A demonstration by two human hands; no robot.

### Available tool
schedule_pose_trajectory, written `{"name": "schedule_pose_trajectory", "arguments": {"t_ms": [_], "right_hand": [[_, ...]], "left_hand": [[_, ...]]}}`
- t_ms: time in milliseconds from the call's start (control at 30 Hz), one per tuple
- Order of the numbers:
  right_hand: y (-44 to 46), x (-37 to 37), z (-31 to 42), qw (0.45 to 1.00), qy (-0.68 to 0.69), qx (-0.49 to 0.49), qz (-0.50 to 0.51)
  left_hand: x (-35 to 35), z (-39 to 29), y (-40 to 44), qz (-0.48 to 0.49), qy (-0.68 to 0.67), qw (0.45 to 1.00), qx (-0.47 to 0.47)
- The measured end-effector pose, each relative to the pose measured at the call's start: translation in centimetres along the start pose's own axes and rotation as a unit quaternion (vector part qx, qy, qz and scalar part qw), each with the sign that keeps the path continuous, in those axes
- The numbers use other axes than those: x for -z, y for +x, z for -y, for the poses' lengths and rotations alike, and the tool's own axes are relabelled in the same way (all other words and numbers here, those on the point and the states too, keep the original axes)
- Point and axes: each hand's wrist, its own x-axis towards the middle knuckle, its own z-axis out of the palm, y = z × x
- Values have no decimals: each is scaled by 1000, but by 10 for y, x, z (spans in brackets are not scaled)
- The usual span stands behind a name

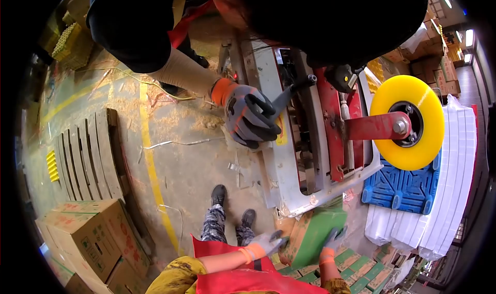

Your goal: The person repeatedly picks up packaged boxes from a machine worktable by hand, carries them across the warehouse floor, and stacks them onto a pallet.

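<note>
Between my gloved hands is a green and brown box (316, 234), tilted below the near end of a metal machine frame (305, 203). My left hand (267, 243) grips its left side, the dark fingertips against the cardboard. On its right side rests my right hand (335, 238), with the fingers around the edge. Both gloves are grey with orange cuffs. A co-worker's gloved hand (250, 115), closer to the camera, is closed at a grey lever (283, 100) on the machine.
A yellow wheel (380, 108) on a red arm juts from the machine's right side. Further right are a blue pallet (400, 188) and white wrapped stacks (454, 164). A wooden pallet (85, 157) and cartons (95, 242) are left. More green boxes (361, 268) lie below right.
</note>
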Motion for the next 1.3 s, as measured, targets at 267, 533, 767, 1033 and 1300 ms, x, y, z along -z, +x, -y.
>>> {"name": "schedule_pose_trajectory", "arguments": {"t_ms": [267,533,767,1033,1300], "right_hand": [[4,-28,23,994,-57,17,-86],[7,-30,24,993,-83,43,-71],[2,-28,25,994,-74,54,-65],[5,-27,25,992,-98,40,-63],[6,-22,15,992,-126,28,-19]], "left_hand": [[109,-86,-25,-363,-81,913,-169],[140,-196,12,-214,158,785,-560],[134,-217,65,-181,301,804,-480],[135,-226,72,-199,362,789,-454],[137,-225,70,-160,375,795,-449]]}}
